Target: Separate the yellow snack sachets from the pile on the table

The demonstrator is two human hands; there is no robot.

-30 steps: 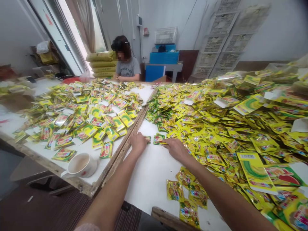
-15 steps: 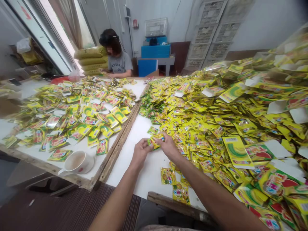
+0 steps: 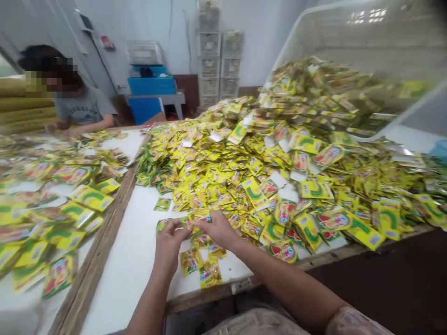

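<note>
My left hand [image 3: 171, 237] and my right hand [image 3: 220, 229] meet over the white tabletop, fingertips nearly touching. Both have closed fingers on small printed sachets; one yellow sachet [image 3: 198, 217] shows between them at the right fingers. A greener sachet edge [image 3: 161, 225] pokes out beside the left fingers. How many sachets are held is hidden by the fingers. Just beyond lies a single green sachet [image 3: 162, 204]. Below my hands, yellow sachets [image 3: 210, 274] lie on the table, and a large heap of yellow sachets [image 3: 209, 172] spreads behind them.
Flat yellow-green printed boxes [image 3: 254, 191] lie over the heap. A tipped translucent crate [image 3: 296, 28] spills more packs at right. A wooden strip [image 3: 101, 251] divides off the left table's boxes [image 3: 92, 197]. A co-worker [image 3: 82, 107] sits at far left.
My view has swung right, bringing the tipped crate in and leaving the white mug as a blur at the lower left edge. Both hands remain together at the sachets.
</note>
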